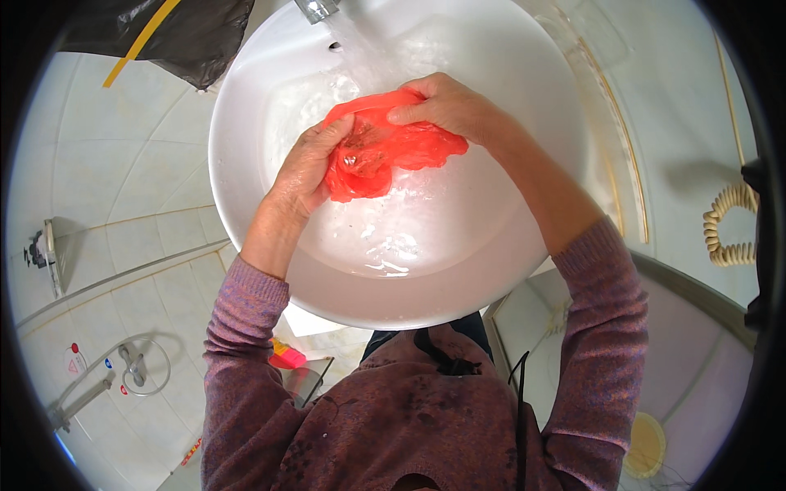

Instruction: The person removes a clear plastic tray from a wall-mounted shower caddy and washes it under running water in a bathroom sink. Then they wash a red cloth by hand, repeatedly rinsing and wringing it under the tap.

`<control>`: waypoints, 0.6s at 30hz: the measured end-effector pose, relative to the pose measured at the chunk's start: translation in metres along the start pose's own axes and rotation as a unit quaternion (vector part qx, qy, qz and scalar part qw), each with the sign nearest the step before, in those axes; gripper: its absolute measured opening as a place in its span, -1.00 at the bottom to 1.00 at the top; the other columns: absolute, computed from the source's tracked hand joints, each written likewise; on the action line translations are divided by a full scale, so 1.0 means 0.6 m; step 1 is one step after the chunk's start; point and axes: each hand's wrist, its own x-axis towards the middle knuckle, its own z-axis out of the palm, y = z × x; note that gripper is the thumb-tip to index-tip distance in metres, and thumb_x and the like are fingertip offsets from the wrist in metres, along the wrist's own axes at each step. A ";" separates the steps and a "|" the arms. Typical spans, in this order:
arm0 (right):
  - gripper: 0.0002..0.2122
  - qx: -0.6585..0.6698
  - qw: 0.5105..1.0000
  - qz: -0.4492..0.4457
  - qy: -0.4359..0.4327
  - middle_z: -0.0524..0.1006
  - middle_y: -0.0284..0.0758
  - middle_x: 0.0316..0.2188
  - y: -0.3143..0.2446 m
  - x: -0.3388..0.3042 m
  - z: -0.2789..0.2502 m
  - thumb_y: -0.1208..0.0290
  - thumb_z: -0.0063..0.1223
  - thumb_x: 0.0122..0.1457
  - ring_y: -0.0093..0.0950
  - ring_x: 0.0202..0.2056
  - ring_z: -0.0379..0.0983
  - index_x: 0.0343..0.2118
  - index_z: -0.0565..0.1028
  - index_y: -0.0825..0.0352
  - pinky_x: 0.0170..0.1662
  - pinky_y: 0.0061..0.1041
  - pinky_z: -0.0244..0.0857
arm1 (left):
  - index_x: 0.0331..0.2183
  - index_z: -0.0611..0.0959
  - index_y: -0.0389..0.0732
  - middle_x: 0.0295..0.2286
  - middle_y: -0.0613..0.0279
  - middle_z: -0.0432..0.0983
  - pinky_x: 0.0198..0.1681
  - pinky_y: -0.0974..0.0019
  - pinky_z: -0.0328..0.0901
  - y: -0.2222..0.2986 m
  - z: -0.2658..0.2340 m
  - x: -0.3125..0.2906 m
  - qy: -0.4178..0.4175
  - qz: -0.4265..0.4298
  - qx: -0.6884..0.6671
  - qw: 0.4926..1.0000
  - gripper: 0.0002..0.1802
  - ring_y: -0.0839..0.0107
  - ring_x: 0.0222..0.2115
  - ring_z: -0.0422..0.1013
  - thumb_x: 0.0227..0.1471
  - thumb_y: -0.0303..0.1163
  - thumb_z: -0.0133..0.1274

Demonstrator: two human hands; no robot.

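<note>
Over the basin, a thin red plastic bag is stretched and crumpled between my two hands, wet and with some dark specks in its folds. My left hand grips its left side, thumb on top. The right hand pinches the upper right part, with the thumb on the near face and the other fingers mostly hidden behind the plastic. Water runs from the metal faucet just beyond the bag. The white round washbasin holds some water under my hands.
A black plastic bag with a yellow strip hangs at the far left. Shower fittings are on the tiled wall at lower left. A coiled cord hangs at the right. Pink and yellow items stand below the basin.
</note>
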 end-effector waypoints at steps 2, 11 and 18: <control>-0.68 0.046 0.999 -0.010 -0.008 0.49 -0.24 -0.34 0.009 0.007 -0.003 0.38 0.06 -0.04 -0.47 -0.32 0.42 -0.21 0.45 0.42 -0.27 -0.51 0.31 | -0.14 0.42 -0.40 -0.24 0.05 0.44 -0.21 0.31 0.41 0.001 0.001 -0.002 -0.020 -0.024 0.016 0.999 -0.55 0.34 -0.27 0.44 -0.02 -0.31 0.08; -0.73 0.262 0.960 -0.058 0.077 0.43 -0.21 -0.26 0.023 0.003 -0.013 0.69 -0.18 -0.03 -0.45 -0.23 0.39 -0.20 0.39 0.45 -0.17 -0.49 0.35 | -0.17 0.46 -0.41 -0.30 0.05 0.48 -0.23 0.34 0.40 0.005 -0.012 0.004 -0.060 -0.027 0.174 0.983 -0.55 0.36 -0.30 0.46 -0.08 -0.34 0.15; -0.75 0.115 0.951 -0.211 0.193 0.48 -0.30 -0.36 0.029 0.002 0.023 0.69 -0.21 -0.03 -0.53 -0.35 0.40 -0.27 0.44 0.42 -0.23 -0.55 0.33 | -0.07 0.37 -0.34 -0.12 0.07 0.36 -0.03 0.18 0.27 -0.010 0.000 0.008 -0.008 -0.020 -0.069 0.997 -0.44 0.27 -0.12 0.35 0.06 -0.06 -0.07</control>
